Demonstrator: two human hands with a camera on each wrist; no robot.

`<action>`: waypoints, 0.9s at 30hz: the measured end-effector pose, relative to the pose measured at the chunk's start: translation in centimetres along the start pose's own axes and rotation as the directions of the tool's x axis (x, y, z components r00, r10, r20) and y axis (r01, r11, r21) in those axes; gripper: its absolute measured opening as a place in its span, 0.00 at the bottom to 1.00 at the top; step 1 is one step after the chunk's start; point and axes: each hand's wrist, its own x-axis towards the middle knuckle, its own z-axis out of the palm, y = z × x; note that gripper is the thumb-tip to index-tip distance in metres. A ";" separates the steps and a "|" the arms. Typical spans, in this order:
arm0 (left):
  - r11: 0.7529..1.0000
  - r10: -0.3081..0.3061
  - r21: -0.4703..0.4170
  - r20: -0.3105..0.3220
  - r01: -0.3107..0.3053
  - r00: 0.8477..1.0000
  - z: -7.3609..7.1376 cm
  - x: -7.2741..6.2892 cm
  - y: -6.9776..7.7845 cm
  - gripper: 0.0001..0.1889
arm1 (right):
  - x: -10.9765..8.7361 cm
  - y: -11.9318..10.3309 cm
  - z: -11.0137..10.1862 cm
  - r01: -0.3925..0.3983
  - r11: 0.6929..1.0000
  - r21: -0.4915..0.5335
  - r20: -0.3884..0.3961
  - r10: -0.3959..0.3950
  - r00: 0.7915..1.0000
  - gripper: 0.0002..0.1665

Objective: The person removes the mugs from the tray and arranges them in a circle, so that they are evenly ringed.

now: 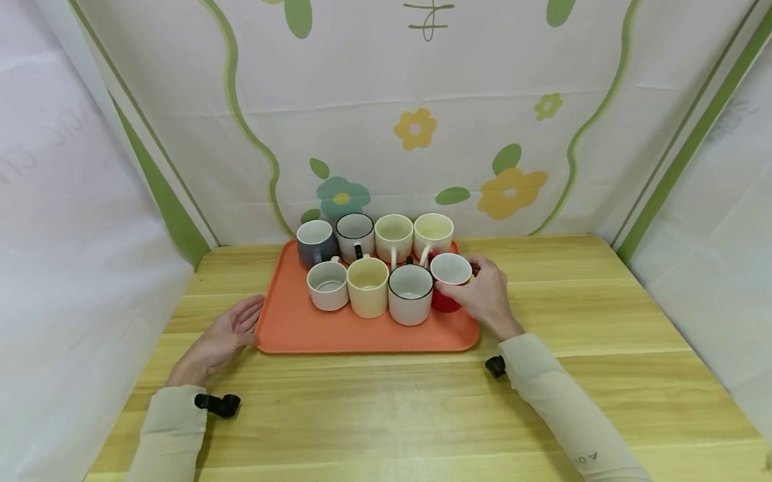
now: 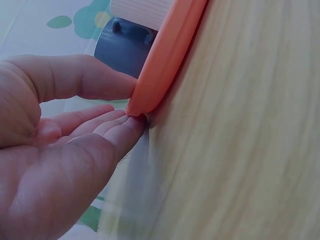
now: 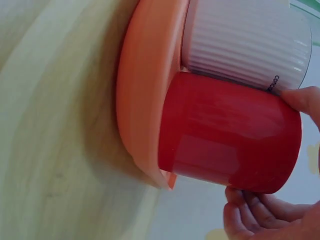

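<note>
An orange tray point(image 1: 339, 338) bears two rows of mugs. My left hand point(image 1: 221, 337) holds its left edge near the front corner; in the left wrist view the thumb and fingertips touch the rim point(image 2: 162, 55). At the front row's right end, my right hand point(image 1: 483, 294) grips a red mug point(image 3: 230, 132) with a white inside, thumb on one side and fingers on the other. The red mug is upright at the tray's right side, close beside a white ribbed mug point(image 3: 245, 40) with a dark rim.
In the front row are also a cream-yellow mug point(image 1: 368, 300) and a pale grey mug point(image 1: 328, 296). Behind stand a blue-grey mug point(image 1: 308, 254), a black-rimmed white mug point(image 1: 350, 247) and two cream mugs. A patterned curtain point(image 1: 353, 104) rises behind the wooden table point(image 1: 382, 423).
</note>
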 end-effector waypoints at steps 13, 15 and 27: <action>1.000 -0.002 0.008 -0.007 0.002 1.000 0.0 0.0 0.0 0.53 | 1.7 1.5 -0.7 0.010 0.998 0.057 0.053 -0.013 0.998 0.38; 1.000 -0.003 0.009 -0.008 0.003 1.000 0.0 0.0 0.0 0.53 | 2.0 1.6 -1.0 -0.001 0.997 0.071 0.076 -0.004 0.997 0.37; 1.000 -0.001 0.005 0.005 0.001 1.000 -0.1 0.1 -0.1 0.53 | 3.8 2.2 -4.0 0.109 0.987 0.116 0.184 -0.130 0.974 0.37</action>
